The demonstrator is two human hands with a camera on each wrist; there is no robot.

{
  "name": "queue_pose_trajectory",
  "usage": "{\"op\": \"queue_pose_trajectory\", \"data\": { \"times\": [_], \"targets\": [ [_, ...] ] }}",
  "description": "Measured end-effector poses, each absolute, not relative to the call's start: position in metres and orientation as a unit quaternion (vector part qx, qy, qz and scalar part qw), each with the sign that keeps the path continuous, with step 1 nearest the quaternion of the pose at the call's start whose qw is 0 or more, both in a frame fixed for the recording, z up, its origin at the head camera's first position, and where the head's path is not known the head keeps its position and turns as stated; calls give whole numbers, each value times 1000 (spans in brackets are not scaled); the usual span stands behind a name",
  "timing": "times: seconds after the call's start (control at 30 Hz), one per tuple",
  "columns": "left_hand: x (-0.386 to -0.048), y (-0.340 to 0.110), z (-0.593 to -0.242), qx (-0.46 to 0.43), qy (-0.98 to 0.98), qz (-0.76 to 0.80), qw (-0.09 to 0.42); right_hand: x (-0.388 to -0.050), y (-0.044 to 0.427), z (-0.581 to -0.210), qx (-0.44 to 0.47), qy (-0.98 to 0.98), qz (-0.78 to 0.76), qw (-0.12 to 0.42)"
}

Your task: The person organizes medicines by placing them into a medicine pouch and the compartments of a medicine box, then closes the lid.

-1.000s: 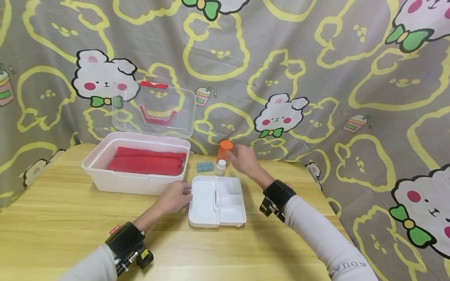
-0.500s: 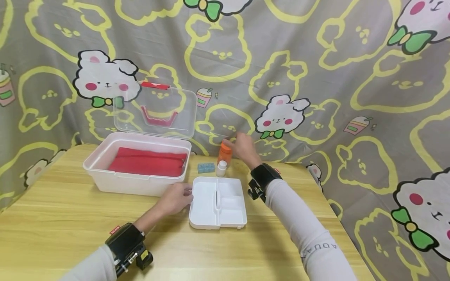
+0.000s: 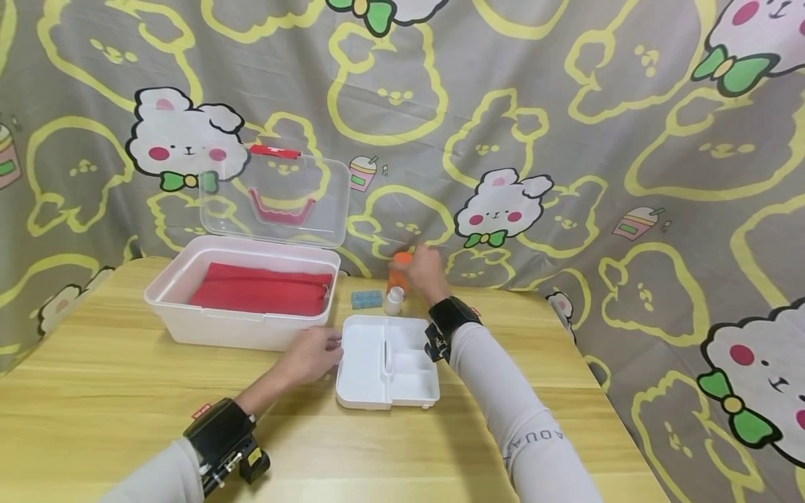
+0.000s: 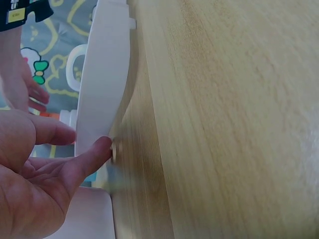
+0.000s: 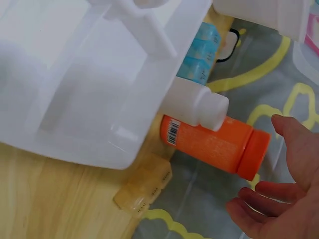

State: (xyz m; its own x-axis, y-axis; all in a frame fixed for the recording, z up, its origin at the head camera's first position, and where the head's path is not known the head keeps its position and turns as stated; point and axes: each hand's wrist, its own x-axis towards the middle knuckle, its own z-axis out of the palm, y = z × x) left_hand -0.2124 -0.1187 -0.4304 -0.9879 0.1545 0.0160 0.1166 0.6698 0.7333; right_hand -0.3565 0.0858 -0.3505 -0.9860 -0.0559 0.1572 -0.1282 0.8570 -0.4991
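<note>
Near the far edge of the desk (image 3: 283,450), right of its middle, stood the orange bottle (image 5: 207,142), upright and capped, and that was what I was after. I had the right grip (image 3: 429,274) around its cap: through the wrist camera I saw thumb and fingers spread wide to either side, with a gap all round and no contact that I could make out. I judged the step in hand to be the pick-up of this bottle, not yet made.

Closer to the near edge, the white tray (image 3: 363,367) lay flat with its compartments facing up. My left grip (image 3: 312,355) was narrow there, thumb and forefinger on the tray's wall, bottom and top, at the side facing the desk's left edge; I took that as steadying.

Neighbours made the far edge tight. The small white bottle (image 3: 393,302) stood just in front of the orange one, the blue pill box (image 3: 367,300) sat to its left, and the yellow pill box (image 5: 144,186) to its right. Toward the left far corner, the white bin (image 3: 233,328) held a red pouch (image 3: 260,288) under a raised lid.

My next move, I reckoned, called for closing evenly below the cap, then lifting straight up so the white bottle would not tip; the tray seemed the likely place to carry it.
</note>
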Motion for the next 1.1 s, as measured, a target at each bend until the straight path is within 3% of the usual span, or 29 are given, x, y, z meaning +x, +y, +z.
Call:
{"op": "queue_pose_trajectory", "data": {
  "times": [0.27, 0.73, 1.1],
  "targets": [
    [-210, -117, -432, 67, 910, 407, 32, -359, 81, -364, 41, -967, 245, 60],
    [-214, -118, -430, 74, 914, 398, 32, -366, 80, -362, 33, -967, 236, 92],
    [-214, -119, -430, 81, 913, 398, 32, -365, 81, -349, 34, -934, 333, 128]
  ]
}}
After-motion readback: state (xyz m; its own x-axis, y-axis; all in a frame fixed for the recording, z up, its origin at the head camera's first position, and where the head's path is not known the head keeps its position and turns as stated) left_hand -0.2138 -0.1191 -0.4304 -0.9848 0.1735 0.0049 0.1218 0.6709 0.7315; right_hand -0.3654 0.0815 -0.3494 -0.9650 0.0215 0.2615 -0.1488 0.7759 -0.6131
